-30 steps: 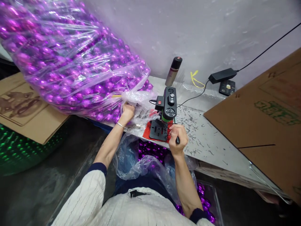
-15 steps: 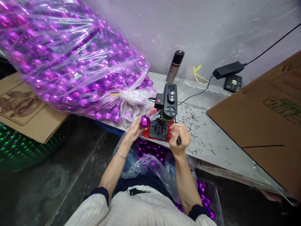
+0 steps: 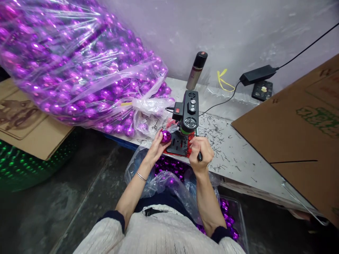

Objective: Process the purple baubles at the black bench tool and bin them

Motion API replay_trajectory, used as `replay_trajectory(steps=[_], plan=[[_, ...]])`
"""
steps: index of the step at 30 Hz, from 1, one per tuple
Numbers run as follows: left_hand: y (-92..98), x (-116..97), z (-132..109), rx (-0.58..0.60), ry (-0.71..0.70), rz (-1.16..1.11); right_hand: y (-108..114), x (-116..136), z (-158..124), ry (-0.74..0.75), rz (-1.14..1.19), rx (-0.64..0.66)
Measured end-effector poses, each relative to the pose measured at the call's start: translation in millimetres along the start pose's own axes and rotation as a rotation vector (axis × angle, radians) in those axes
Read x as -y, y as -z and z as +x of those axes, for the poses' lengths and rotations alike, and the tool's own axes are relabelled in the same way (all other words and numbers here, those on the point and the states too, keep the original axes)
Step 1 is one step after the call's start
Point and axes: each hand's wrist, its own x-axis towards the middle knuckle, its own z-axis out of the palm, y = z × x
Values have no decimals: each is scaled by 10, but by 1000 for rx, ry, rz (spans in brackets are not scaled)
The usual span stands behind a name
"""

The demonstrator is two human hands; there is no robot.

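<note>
A shiny purple faceted ball (image 3: 166,136) is held in the fingers of my left hand (image 3: 156,148), just left of a small black bench press (image 3: 190,111). The machine has a head with round vents, a red switch on its side and a slotted black base plate (image 3: 176,144). My right hand (image 3: 201,152) is wrapped round the black-gripped lever (image 3: 200,157) at the machine's right side. Below the table edge, between my forearms, more purple balls (image 3: 169,168) lie in an open clear plastic bag (image 3: 169,180).
A huge clear bag of purple balls (image 3: 87,67) leans at the left above a cardboard piece (image 3: 34,130). Behind the press stand a spray can (image 3: 196,70) and a power adapter (image 3: 258,75). Black scraps (image 3: 215,141) litter the table. A cardboard box (image 3: 299,130) fills the right.
My left hand has moved slightly right, bringing the purple ball closer to the press's base plate. My right hand stays on the lever. The view has shifted a little.
</note>
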Motion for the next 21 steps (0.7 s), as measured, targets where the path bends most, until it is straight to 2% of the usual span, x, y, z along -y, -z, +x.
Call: replay_trajectory(steps=[13, 21], plan=[[-128, 362, 135, -34, -448, 692, 14, 3, -2, 25, -26, 19], [-101, 379, 145, 72, -693, 916, 12, -10, -19, 24, -36, 22]])
